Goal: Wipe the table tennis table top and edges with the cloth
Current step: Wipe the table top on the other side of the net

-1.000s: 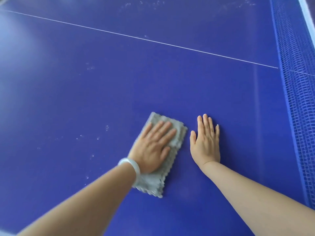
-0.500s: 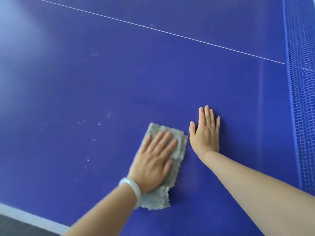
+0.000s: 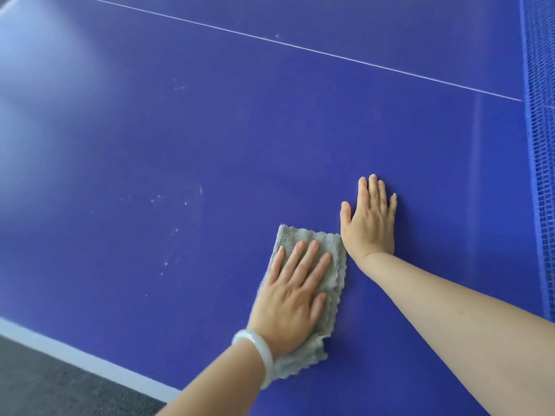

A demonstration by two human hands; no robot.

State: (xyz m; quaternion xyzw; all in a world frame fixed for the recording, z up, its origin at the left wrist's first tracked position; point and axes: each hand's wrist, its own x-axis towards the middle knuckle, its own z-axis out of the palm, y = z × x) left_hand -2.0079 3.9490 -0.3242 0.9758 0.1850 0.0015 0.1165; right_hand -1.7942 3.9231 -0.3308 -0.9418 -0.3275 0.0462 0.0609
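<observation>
Clearly the wiping is only partway through. Far out to the left of the left hand, dark grey carpeted floor shows past the white painted border stripe of the smooth blue table tennis table top. That near edge looks untouched, though I cannot tell for sure. Between the stripe and the left hand, a scatter of pale dusty specks lies on the surface, so that patch likely needs a pass.

The left hand, a pale jade-like bangle on its wrist, lies flat with fingers straight and slightly spread. It presses the folded grey-green fluffy cloth onto the top. Just beside the cloth's right edge, the right hand rests palm down on bare table, fingers straight, holding nothing. The surface around it appears cleaner.

Well right of that hand hangs the blue mesh net. Beyond both hands runs a thin white centre line, and the far area past it looks unwiped.
</observation>
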